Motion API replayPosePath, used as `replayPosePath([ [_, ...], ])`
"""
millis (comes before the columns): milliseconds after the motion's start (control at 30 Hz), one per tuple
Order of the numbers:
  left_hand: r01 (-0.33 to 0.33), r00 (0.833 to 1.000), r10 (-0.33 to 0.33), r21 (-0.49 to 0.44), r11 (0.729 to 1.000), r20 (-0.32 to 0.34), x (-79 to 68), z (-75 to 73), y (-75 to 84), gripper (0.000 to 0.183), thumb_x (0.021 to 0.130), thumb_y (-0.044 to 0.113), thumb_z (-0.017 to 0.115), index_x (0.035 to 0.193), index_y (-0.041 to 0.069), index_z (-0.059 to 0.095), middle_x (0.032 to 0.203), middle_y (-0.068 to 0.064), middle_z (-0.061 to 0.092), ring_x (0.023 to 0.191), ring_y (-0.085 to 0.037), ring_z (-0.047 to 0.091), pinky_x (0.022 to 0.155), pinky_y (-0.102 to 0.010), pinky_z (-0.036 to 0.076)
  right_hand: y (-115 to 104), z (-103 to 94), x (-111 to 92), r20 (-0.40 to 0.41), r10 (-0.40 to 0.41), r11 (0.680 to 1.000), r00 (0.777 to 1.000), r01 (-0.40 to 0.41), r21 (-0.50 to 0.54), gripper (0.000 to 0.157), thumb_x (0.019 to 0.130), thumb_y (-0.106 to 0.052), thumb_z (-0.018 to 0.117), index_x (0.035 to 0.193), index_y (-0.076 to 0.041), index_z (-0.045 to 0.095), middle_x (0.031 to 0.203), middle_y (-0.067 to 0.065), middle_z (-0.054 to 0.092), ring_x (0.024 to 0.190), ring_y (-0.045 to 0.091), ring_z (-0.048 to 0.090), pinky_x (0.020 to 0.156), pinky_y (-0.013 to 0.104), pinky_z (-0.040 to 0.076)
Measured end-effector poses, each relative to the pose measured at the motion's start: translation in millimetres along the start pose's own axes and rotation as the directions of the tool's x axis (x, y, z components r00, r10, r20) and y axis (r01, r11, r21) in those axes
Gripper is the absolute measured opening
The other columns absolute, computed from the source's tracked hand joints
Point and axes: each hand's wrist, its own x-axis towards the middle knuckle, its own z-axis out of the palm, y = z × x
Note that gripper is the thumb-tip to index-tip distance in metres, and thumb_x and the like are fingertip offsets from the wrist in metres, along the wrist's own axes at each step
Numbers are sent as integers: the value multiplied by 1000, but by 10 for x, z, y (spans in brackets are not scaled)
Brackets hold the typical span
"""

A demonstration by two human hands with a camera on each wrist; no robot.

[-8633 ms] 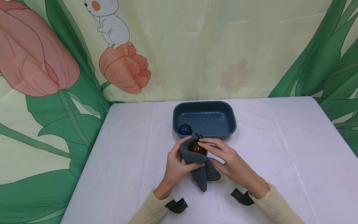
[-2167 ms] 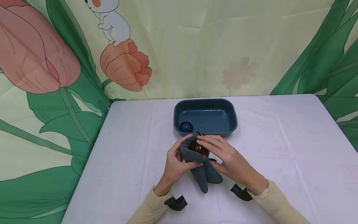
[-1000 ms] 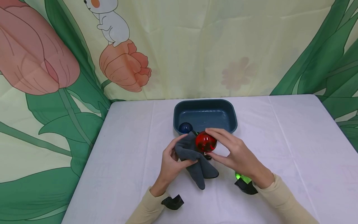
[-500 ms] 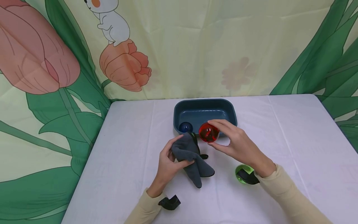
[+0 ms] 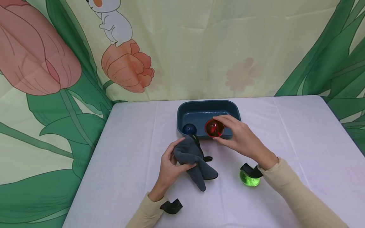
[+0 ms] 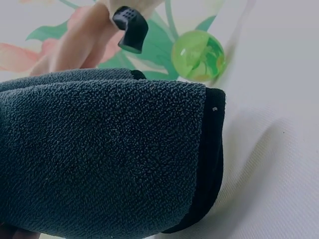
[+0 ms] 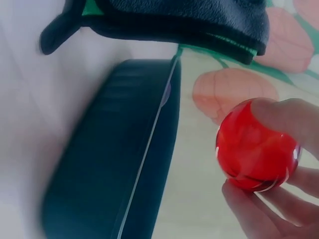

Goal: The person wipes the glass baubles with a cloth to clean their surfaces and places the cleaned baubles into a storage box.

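Note:
My right hand [image 5: 236,137] pinches a shiny red ball [image 5: 214,128] [image 7: 255,152] between thumb and fingers, holding it over the front edge of a dark blue tub [image 5: 209,106] [image 7: 114,149]. A blue ball [image 5: 189,129] lies in the tub's front left corner. My left hand [image 5: 170,163] grips a bunched grey cloth [image 5: 191,158] [image 6: 99,154] on the white table, just in front of the tub. A green ball [image 5: 249,179] [image 6: 198,55] rests on the table beneath my right wrist.
The white table [image 5: 299,136] runs wide to both sides of the tub. A flowered curtain [image 5: 182,47] hangs right behind the table's far edge. Black straps [image 5: 171,206] sit at both of my wrists.
My right hand lifted the red ball out of the cloth and carried it away to the tub's edge. The left hand drew the cloth slightly back. The green ball came into sight.

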Motion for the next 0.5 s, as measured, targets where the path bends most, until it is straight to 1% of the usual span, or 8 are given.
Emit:
replayPosePath([
  [33,1,1000,-1,-1,1000,-1,-3,-3,0,74,66,-15,74,132,-3,42,129,-14,48,112,-25,51,97,-32,43,6,2,10,3,12,1000,1000,-12,-3,63,69,-19,81,124,-5,54,118,3,55,98,14,57,78,32,54],
  [167,2,1000,-2,-8,1000,-2,-6,-14,-6,74,66,-15,73,132,-4,42,130,-14,48,113,-25,51,97,-31,43,25,8,53,22,58,998,998,-58,-18,62,70,-20,81,124,-5,55,117,4,56,94,15,58,76,32,54],
  [333,6,1000,-6,-12,1000,-2,-12,-25,-8,75,66,-15,74,132,-3,42,130,-15,47,114,-25,50,98,-31,42,49,17,102,68,114,992,991,-111,-52,63,71,-20,81,125,-3,54,118,8,55,93,19,58,75,33,54],
  [500,22,1000,-22,-8,1000,-6,-15,-28,-1,75,66,-14,74,132,-3,42,130,-13,48,114,-24,50,98,-31,41,101,43,152,112,152,987,982,-143,-79,62,72,-20,80,125,-2,53,118,10,55,91,19,58,74,34,53],
])
